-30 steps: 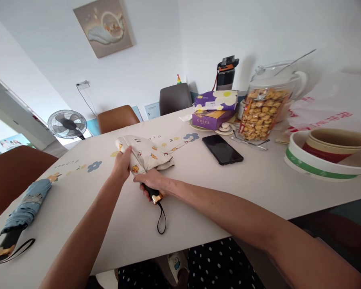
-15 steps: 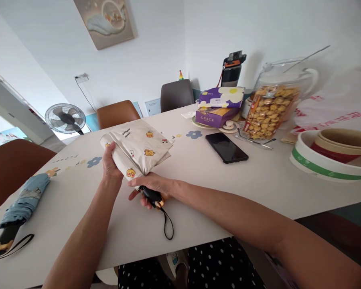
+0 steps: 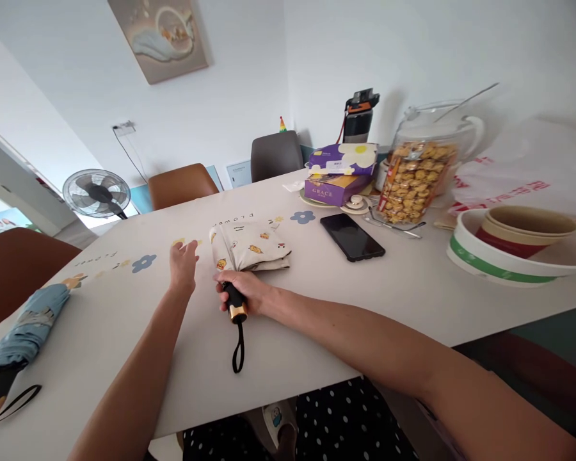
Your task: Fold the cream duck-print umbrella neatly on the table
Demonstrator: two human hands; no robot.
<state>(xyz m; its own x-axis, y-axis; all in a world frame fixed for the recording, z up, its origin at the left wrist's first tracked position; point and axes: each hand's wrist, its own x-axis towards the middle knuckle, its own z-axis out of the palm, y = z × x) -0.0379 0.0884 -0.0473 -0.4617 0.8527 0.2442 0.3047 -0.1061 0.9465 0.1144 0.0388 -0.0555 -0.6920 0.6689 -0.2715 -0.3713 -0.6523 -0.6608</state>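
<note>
A folded cream umbrella printed with small yellow ducks lies on the white table. Its black handle with a gold ring and a black wrist strap points toward me. My right hand is wrapped round that handle. My left hand hovers just left of the umbrella's canopy, fingers apart, holding nothing.
A folded blue umbrella lies at the table's left edge. A black phone, a purple box, a jar of snacks, a dark bottle and stacked paper bowls stand to the right. Chairs and a fan stand behind.
The cream umbrella, held up in both hands before, now lies on the table. My left hand has let go of its canopy and moved off to the left.
</note>
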